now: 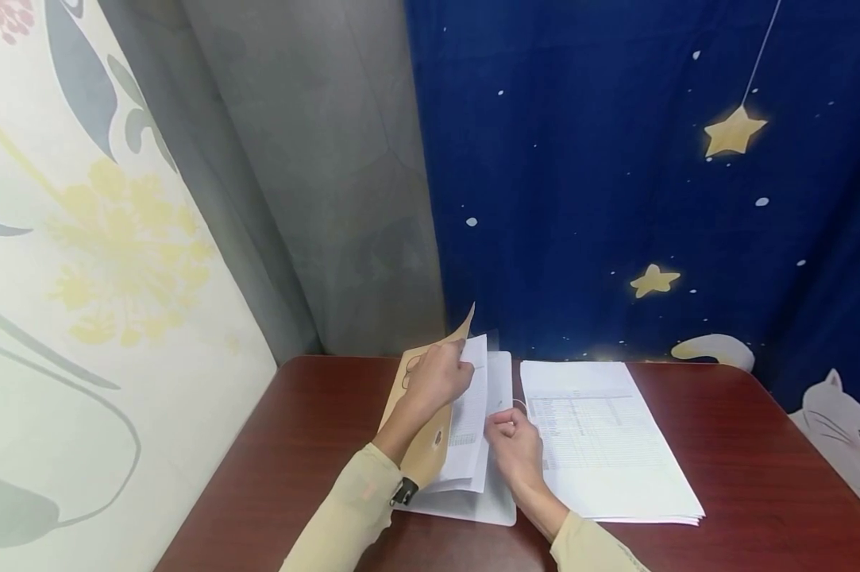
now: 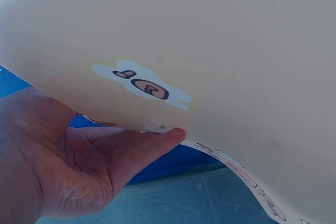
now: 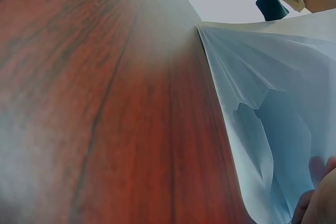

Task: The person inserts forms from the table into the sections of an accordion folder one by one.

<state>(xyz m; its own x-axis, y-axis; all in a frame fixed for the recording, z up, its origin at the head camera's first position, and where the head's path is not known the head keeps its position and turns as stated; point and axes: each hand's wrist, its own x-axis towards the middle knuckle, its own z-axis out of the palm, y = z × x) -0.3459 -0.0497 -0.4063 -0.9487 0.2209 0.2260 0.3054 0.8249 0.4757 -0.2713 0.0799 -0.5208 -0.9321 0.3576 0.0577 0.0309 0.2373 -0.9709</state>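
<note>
A tan folder [image 1: 426, 457] with a cartoon face on its cover stands partly opened on the table, its cover raised. My left hand [image 1: 440, 375] grips that cover near its upper right edge; in the left wrist view the thumb [image 2: 157, 142] lies along the cover's edge. Inside are printed sheets [image 1: 470, 413] and a clear plastic sleeve [image 3: 283, 124], which bulges open at its lower end. With curled fingers, my right hand [image 1: 517, 453] pinches the sleeve at its right edge. Only part of this hand [image 3: 320, 198] shows in the right wrist view.
A stack of printed paper [image 1: 608, 445] lies just right of the folder, close beside my right hand. The dark red wooden table [image 1: 272, 477] meets a grey curtain [image 1: 329, 199] and a blue starry curtain [image 1: 580, 199] at the back. A patterned white panel [image 1: 115, 318] stands left.
</note>
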